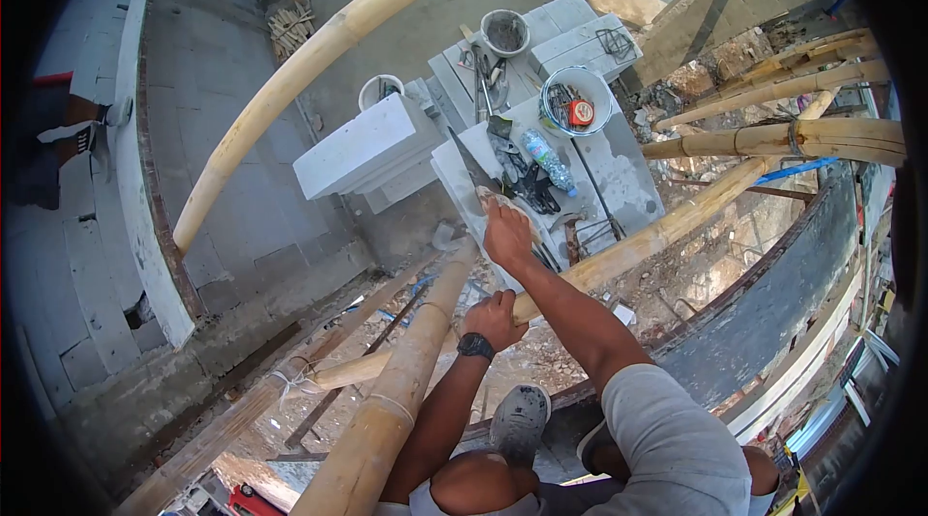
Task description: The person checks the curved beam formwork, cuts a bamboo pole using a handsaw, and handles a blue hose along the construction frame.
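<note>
Gripping a bamboo pole [633, 245] with closed left fingers [501, 304], holding a pale-handled tool [482, 193] in curled right fingers [497, 215] over white blocks [454, 180], near a plastic bottle [548, 160].

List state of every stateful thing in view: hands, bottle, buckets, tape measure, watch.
Right hand: closed on a narrow tan handle
Left hand: closed on the long yellow bamboo pole
Clear plastic bottle with blue cap: capped, lying on its side
Round white tool-filled bucket: upright, uncovered
Red-and-white tape measure: resting inside that bucket, blade unclear
Round grey-stained bucket: upright, uncovered
Partly hidden white bucket: upright, uncovered
Black wristwatch: fastened around left wrist
</note>
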`<act>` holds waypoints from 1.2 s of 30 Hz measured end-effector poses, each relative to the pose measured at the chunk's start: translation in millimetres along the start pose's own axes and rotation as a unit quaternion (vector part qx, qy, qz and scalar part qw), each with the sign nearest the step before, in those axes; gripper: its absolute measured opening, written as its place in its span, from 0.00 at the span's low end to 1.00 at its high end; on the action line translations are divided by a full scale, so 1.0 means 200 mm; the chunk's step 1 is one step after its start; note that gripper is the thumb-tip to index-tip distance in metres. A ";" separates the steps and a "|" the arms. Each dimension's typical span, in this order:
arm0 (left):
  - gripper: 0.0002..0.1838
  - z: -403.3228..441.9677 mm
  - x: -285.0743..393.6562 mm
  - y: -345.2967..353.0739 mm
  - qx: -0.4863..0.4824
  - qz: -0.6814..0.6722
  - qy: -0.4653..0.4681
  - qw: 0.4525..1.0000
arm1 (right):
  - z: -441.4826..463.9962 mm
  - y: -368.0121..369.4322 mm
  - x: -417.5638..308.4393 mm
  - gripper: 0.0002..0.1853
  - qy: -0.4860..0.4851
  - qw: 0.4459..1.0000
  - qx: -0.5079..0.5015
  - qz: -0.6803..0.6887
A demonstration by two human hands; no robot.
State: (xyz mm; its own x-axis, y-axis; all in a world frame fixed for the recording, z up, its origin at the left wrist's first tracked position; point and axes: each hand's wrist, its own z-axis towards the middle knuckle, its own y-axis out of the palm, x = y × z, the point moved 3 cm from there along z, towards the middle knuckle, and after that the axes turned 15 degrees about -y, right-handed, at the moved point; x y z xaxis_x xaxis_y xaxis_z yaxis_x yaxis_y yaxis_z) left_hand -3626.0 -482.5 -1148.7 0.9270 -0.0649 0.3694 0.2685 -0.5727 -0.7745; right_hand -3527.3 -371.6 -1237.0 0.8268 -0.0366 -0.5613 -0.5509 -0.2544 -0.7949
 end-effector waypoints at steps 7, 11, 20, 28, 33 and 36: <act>0.28 0.01 0.01 -0.02 -0.007 0.007 0.002 1.000 | 0.01 0.16 0.28 0.27 0.028 0.973 -0.211 -0.094; 0.29 0.00 0.01 -0.02 -0.008 -0.001 0.001 1.000 | 0.02 0.15 0.26 0.28 0.041 0.961 -0.253 -0.100; 0.29 0.00 0.01 -0.02 -0.015 -0.003 -0.005 1.000 | -0.03 0.25 0.30 0.17 0.029 0.946 -0.305 -0.109; 0.27 0.00 0.01 -0.02 -0.011 0.003 -0.006 1.000 | -0.07 0.02 0.22 0.12 0.041 0.963 -0.253 -0.084; 0.27 -0.01 0.01 -0.02 -0.013 0.017 -0.017 1.000 | -0.08 -0.03 0.21 0.15 0.050 0.976 -0.207 -0.041; 0.27 -0.02 0.02 -0.03 -0.021 0.026 -0.022 0.999 | -0.14 -0.17 0.16 0.20 0.039 0.987 -0.153 0.026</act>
State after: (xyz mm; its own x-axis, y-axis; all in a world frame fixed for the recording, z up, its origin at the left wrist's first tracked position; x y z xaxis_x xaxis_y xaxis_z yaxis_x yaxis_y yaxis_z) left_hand -3623.8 -482.6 -1141.0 0.9503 -0.0607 0.3053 0.2085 -0.6041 -0.7692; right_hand -3478.7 -390.9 -1221.5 0.8112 -0.1284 -0.5705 -0.5422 -0.5305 -0.6516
